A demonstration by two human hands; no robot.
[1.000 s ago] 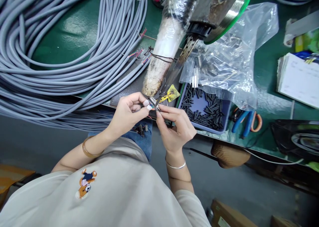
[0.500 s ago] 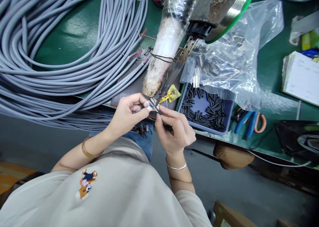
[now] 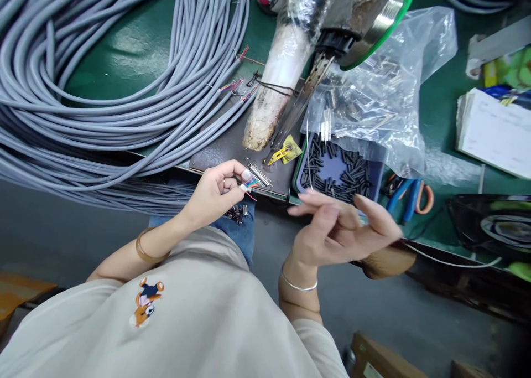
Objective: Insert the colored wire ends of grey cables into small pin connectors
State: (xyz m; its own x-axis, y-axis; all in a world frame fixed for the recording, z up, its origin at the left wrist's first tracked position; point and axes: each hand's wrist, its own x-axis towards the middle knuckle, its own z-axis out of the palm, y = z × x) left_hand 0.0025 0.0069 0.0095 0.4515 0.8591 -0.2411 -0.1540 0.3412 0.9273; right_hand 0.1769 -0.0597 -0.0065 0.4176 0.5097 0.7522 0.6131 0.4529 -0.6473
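My left hand (image 3: pixel 215 192) pinches a small connector (image 3: pixel 258 174) with coloured wires (image 3: pixel 250 184) fanning out of it, at the front edge of a dark plate (image 3: pixel 232 145). My right hand (image 3: pixel 344 228) is off to the right, fingers spread and holding nothing, just below a blue tray of small black tubes (image 3: pixel 338 170). The tip of a soldering iron (image 3: pixel 298 104) on a stand points down toward the plate, near a yellow scrap (image 3: pixel 286 152).
Big coils of grey cable (image 3: pixel 103 73) fill the left of the green bench. A clear bag of parts (image 3: pixel 381 84), a green solder spool (image 3: pixel 379 26), blue-orange cutters (image 3: pixel 409 195) and white papers (image 3: pixel 493 131) lie right. Loose connectors (image 3: pixel 236 213) rest on my lap.
My right hand let go of the connector and swung out to the right, opening its fingers. My left hand keeps the connector and wires, slightly lower.
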